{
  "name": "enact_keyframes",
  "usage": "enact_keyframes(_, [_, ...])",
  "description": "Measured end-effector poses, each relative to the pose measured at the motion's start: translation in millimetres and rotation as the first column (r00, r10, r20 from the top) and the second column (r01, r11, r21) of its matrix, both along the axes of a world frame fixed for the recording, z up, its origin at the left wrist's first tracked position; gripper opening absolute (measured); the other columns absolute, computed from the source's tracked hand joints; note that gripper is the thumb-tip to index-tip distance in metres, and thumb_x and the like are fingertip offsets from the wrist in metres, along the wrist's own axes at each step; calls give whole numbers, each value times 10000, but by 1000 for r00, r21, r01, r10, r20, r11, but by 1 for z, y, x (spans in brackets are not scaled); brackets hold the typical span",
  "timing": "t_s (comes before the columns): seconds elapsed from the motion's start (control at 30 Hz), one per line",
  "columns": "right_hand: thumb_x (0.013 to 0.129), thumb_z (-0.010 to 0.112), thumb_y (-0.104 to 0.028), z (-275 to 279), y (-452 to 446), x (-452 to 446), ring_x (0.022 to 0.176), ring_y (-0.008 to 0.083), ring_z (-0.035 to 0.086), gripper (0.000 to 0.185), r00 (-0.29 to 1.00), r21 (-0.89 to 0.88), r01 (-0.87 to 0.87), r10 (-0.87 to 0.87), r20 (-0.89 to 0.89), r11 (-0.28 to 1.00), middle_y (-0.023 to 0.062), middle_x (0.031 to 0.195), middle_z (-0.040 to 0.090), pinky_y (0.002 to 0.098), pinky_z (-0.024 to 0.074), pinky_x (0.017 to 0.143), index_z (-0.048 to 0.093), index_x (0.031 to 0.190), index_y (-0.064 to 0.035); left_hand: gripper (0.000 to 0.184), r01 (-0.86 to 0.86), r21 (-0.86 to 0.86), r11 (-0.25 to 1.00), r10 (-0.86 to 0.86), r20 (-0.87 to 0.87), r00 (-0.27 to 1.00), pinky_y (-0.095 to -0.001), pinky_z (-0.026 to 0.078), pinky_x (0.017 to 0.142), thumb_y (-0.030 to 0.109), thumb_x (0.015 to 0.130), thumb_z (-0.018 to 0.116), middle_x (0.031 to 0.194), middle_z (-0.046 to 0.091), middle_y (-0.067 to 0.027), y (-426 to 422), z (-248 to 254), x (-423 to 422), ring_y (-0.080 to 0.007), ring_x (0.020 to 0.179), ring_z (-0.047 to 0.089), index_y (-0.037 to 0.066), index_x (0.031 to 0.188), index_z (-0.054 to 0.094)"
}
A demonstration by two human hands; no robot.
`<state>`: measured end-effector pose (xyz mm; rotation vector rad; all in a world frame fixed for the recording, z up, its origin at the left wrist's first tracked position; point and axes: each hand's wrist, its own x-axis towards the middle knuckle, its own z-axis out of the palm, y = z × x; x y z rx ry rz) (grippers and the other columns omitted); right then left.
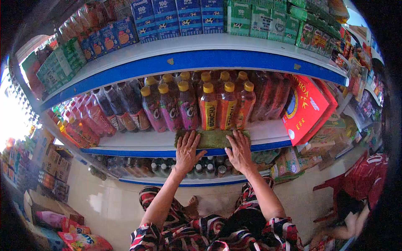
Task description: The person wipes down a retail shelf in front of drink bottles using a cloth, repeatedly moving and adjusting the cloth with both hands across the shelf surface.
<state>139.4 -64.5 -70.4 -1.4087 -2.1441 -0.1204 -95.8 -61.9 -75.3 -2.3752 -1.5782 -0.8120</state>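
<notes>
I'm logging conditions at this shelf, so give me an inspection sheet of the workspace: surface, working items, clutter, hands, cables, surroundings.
Surface: white metal-look shelf with blue front edge; fine dust can't be judged.
Job's things: flat, fuzzy green cloth along the shelf's front.
Clutter: purple-labelled bottles and orange drink bottles, all yellow-capped, stand close behind the cloth; large red box at the right.
Grippers: left hand and right hand, bare, spread on the cloth's two ends.
Cables: nothing seen.
Surroundings: blue milk cartons above; person in dark red at lower right.
</notes>
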Motion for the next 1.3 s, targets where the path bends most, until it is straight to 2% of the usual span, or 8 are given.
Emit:
enact_keyframes(0.13, [875, 524, -358, -3, -1, -28, 1306, 389, 310, 550, 1000, -36, 17, -16, 15, 999, 244, 1383, 375, 513, 198, 1088, 452, 1299, -15, 797, 56, -54, 997, -58, -24, 998, -526, 236, 1073, 451, 699, 705, 1411, 383, -167, -7, 7, 27, -361, 1305, 342, 59, 1336, 432])
enact_keyframes(0.23, [889, 486, -392, -7, 0, -37, 1306, 379, 317, 578, 999, -14, -25, 24, -23, 1000, 239, 1383, 381, 499, 197, 1095, 445, 1293, 20, 845, 31, 26, 999, -30, -44, 999, -524, 238, 1072, 419, 643, 737, 1401, 385, -189, -4, -6, 52, -362, 1300, 348, 32, 1327, 428])
enact_keyframes(0.27, [889, 487, -389, -9, 1, -33, 1306, 372, 322, 579, 999, -18, -44, 44, -30, 999, 236, 1381, 386, 494, 198, 1096, 443, 1293, 23, 839, 68, 9, 998, -69, 19, 997, -523, 234, 1074, 395, 644, 732, 1401, 375, -206, -5, -9, 51, -363, 1303, 340, 10, 1321, 422])
enact_keyframes(0.37, [894, 495, -348, -3, 1, -18, 1301, 335, 347, 528, 995, -30, -91, 89, -48, 995, 199, 1378, 410, 465, 213, 1097, 457, 1298, -9, 843, 111, -29, 993, -112, -25, 993, -517, 228, 1080, 399, 646, 730, 1410, 361, -207, -5, -9, 42, -362, 1314, 324, 9, 1324, 416])
enact_keyframes(0.6, [907, 494, -282, 7, 5, 39, 1292, 323, 364, 395, 998, -5, -33, 33, -61, 999, 153, 1367, 439, 454, 231, 1089, 524, 1257, -102, 810, 192, -121, 974, -187, 55, 981, -516, 221, 1086, 380, 683, 733, 1418, 368, -144, -6, 9, 38, -359, 1306, 329, 139, 1377, 393])
enact_keyframes(0.83, [885, 517, -230, 1, 10, 99, 1256, 304, 403, 342, 998, 66, 59, -57, -28, 996, 134, 1322, 480, 455, 246, 1073, 557, 1207, -122, 798, 360, -143, 922, -365, -9, 931, -530, 212, 1091, 393, 717, 709, 1450, 331, -124, -1, 6, 68, -365, 1332, 297, 180, 1402, 361])
enact_keyframes(1.17, [862, 544, -178, -4, 22, 155, 1231, 306, 428, 284, 986, 127, 165, -159, -58, 978, 130, 1251, 535, 470, 259, 1057, 591, 1138, -133, 821, 393, -207, 896, -415, -79, 906, -533, 204, 1094, 447, 746, 678, 1494, 263, -94, 15, 4, 125, -349, 1369, 235, 207, 1436, 303])
enact_keyframes(1.3, [853, 538, -160, -1, 28, 162, 1205, 324, 442, 279, 986, 134, 161, -152, -73, 978, 132, 1228, 546, 488, 237, 1070, 599, 1122, -119, 792, 427, -137, 894, -432, -2, 902, -522, 215, 1094, 446, 766, 662, 1488, 277, -100, 21, -5, 133, -340, 1369, 245, 212, 1435, 309])
